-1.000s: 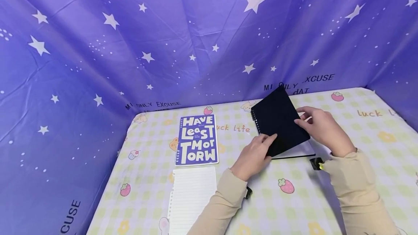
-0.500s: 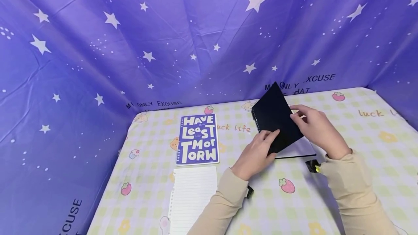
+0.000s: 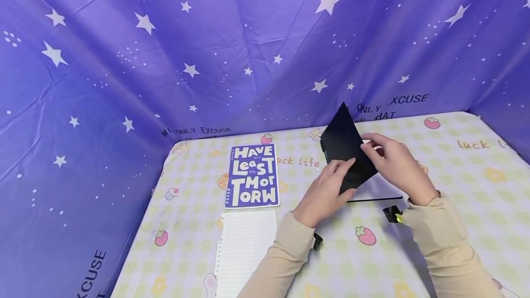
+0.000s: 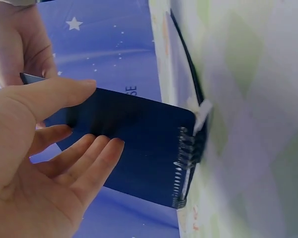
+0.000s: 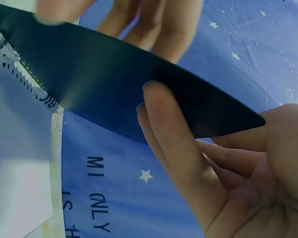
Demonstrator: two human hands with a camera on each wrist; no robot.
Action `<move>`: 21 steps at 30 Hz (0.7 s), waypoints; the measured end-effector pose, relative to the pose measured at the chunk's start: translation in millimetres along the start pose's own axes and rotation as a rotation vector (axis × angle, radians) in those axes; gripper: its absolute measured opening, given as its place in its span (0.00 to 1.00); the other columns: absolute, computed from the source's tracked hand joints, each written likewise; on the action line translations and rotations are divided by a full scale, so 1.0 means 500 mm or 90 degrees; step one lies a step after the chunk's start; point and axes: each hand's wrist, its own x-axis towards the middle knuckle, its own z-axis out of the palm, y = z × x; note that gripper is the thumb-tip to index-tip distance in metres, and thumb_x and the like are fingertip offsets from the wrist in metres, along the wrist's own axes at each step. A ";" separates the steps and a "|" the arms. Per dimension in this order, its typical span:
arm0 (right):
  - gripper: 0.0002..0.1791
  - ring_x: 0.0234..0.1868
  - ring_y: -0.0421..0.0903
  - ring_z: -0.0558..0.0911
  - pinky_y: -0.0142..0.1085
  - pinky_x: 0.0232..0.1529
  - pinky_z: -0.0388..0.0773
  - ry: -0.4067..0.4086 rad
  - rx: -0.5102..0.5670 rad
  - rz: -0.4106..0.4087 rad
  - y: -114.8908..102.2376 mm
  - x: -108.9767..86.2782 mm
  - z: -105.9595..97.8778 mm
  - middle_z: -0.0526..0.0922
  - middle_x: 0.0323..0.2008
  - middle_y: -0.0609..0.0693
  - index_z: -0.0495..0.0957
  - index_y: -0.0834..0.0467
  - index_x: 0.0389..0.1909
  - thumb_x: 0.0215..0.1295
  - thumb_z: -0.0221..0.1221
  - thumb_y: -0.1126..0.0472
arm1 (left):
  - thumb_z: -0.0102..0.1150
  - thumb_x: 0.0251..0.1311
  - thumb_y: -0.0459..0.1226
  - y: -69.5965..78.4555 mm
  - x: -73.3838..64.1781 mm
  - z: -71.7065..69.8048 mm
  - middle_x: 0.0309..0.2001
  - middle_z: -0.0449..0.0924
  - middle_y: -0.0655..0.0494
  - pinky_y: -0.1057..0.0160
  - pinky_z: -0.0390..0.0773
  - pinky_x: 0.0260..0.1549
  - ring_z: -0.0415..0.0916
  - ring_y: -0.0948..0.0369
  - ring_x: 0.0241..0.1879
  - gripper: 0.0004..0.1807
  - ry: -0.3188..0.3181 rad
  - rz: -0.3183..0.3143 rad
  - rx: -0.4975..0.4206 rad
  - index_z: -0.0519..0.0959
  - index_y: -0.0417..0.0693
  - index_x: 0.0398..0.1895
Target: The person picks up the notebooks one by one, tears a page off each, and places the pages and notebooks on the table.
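Observation:
A black spiral notebook lies partly open on the table, its black cover [image 3: 342, 139] raised at a slant over a pale inside [image 3: 374, 190]. My left hand [image 3: 323, 192] holds the cover's near edge, thumb on the inner side and fingers against the outer face. My right hand [image 3: 395, 164] pinches the free edge of the cover. In the left wrist view, rings [image 4: 185, 148] run along the spine of the black cover [image 4: 144, 151]. The right wrist view catches the cover's inner face [image 5: 99, 69] with fingers of my right hand [image 5: 228, 183] against it.
A purple spiral notebook [image 3: 253, 176] with big white lettering lies left of the hands. Below it are lined loose-leaf sheets [image 3: 248, 243], partly behind my left sleeve. A checked cloth covers the table [image 3: 186, 224]; a starry purple curtain [image 3: 232, 59] hangs behind.
The black cover has swung further up and to the left, showing more of the pale inside. My right hand moved left with it; the left hand stayed nearly in place.

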 end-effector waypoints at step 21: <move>0.23 0.49 0.66 0.83 0.59 0.50 0.78 -0.008 0.096 -0.004 -0.036 0.000 0.041 0.82 0.53 0.63 0.77 0.63 0.60 0.77 0.51 0.50 | 0.60 0.68 0.47 -0.019 -0.004 -0.060 0.64 0.68 0.54 0.77 0.70 0.58 0.72 0.65 0.59 0.37 0.027 -0.016 -0.196 0.59 0.48 0.76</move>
